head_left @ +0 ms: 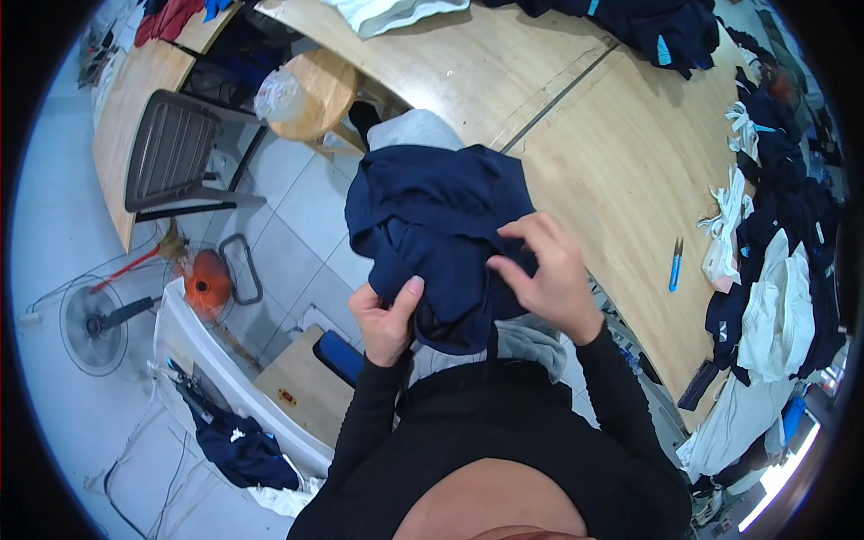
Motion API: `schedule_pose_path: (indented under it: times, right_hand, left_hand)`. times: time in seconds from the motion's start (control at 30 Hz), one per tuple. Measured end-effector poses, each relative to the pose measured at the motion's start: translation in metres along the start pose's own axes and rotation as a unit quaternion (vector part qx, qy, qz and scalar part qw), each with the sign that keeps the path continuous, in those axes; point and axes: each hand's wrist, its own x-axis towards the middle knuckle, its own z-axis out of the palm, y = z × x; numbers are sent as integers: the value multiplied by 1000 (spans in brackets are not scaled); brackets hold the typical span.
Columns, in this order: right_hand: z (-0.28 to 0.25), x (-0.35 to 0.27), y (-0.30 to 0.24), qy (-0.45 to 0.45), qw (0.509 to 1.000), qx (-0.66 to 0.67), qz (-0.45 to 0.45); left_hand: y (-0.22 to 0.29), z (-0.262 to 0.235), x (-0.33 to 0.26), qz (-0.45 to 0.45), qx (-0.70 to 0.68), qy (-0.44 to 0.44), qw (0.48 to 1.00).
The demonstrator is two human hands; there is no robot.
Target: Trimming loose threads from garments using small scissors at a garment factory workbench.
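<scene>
A navy blue garment point(441, 225) lies bunched across my lap, over grey cloth. My left hand point(387, 319) grips its near left edge, the thumb on top and the other fingers partly hidden by the fabric. On the garment's right side is my right hand point(553, 279), thumb and forefinger curved with a gap between them. I see nothing held in that gap. Whether its fingertips touch the cloth is hard to tell. Thread snips with blue handles point(674, 270) lie on the wooden table point(621, 243) to the right.
White and navy garments point(774, 306) pile along the table's right edge, with more navy clothing point(648, 36) at the far side. Left of me are a wooden stool point(324, 90) bearing a clear plastic bag, a grey-brown chair point(171, 153), a fan point(94, 324) and a white-edged table point(225, 369).
</scene>
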Motion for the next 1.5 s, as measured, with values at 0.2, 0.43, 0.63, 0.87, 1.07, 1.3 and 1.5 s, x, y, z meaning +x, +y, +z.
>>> schedule_pose_path:
  times: [0.2, 0.43, 0.63, 0.87, 1.07, 1.3, 1.5]
  right_hand:
    - [-8, -5, 29, 86, 996, -13, 17]
    - [-162, 29, -16, 378, 906, -183, -49]
    - [-237, 26, -70, 605, 678, -322, -265]
    - [-194, -50, -27, 399, 854, -314, -116]
    - [-56, -106, 84, 198, 954, -128, 185]
    - [-50, -98, 83, 113, 951, -174, 228]
    - [-74, -79, 101, -16, 943, -211, 256]
  left_hand:
    - [9, 7, 28, 98, 265, -29, 959]
    - [74, 46, 86, 147, 288, -64, 944]
    - [189, 159, 121, 533, 35, -14, 845]
    - [132, 128, 132, 471, 257, -105, 837]
    - [-27, 62, 137, 279, 427, -176, 842]
    - [-39, 53, 124, 276, 479, -198, 810]
    - [-46, 69, 133, 268, 463, -220, 816]
